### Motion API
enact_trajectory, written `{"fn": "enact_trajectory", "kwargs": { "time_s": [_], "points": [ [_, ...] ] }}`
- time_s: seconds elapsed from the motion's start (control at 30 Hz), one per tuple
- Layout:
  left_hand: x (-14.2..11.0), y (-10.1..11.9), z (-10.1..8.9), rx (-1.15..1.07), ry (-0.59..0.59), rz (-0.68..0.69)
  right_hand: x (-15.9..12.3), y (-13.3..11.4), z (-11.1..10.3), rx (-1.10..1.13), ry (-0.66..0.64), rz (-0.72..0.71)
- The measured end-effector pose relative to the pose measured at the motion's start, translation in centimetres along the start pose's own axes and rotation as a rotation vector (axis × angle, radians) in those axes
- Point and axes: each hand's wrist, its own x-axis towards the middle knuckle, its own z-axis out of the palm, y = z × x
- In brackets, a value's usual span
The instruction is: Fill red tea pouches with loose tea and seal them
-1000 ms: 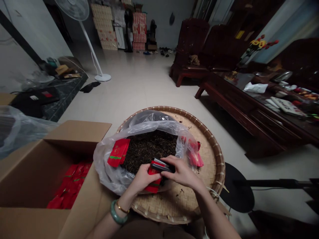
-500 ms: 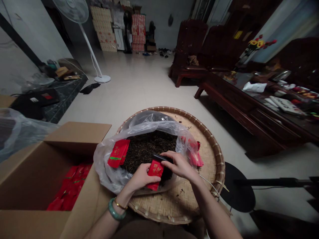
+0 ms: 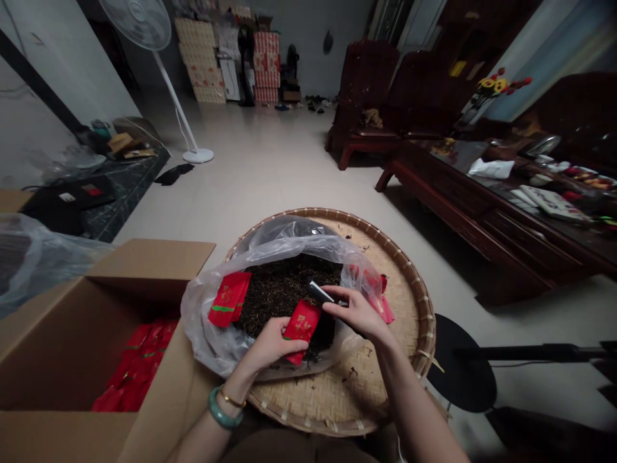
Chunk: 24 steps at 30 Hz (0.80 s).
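Note:
Pinched between the thumb and fingers of my left hand (image 3: 274, 341) is a small red packet (image 3: 304, 321) with gold print. My right hand (image 3: 355, 312) grips a slim black bar-shaped device (image 3: 319, 293), apparently a handheld bag sealer, its pale strip showing just above the packet's top edge. Both hands are over a clear plastic bag (image 3: 205, 341) full of dark loose tea leaves (image 3: 289, 283). A few red packets (image 3: 229, 299) lie on the bag's left side. More red packets (image 3: 385, 310) lie at its right, partly behind the plastic.
The bag rests on a round woven bamboo tray (image 3: 347, 405). At left, an open cardboard box (image 3: 154, 257) contains several red packets (image 3: 139, 360). A black round stand base (image 3: 463, 366) is right of the tray. Farther off are a white fan (image 3: 197, 154) and a dark wooden table (image 3: 448, 199).
The black device has come off the packet's top edge, tilting so its pale strip shows. My right hand has moved slightly up and right; my left still holds the packet.

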Motion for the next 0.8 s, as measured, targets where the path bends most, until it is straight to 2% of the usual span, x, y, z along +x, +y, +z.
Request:
{"fn": "enact_trajectory", "kwargs": {
  "time_s": [0.23, 0.53, 0.7, 0.8],
  "points": [
    [0.1, -0.1, 0.1, 0.017, 0.009, 0.02, -0.4, 0.3, 1.8, -0.218, -0.025, -0.136],
    [0.2, -0.1, 0.0, 0.067, 0.019, 0.023, -0.3, 0.3, 1.6, -0.223, -0.057, -0.147],
    [0.1, -0.2, 0.0, 0.066, 0.01, 0.011, -0.1, 0.3, 0.9, -0.111, -0.004, -0.088],
    [0.1, -0.4, 0.0, 0.054, 0.042, 0.026, 0.0, 1.6, -0.5, -0.167, 0.102, -0.058]
  ]
}}
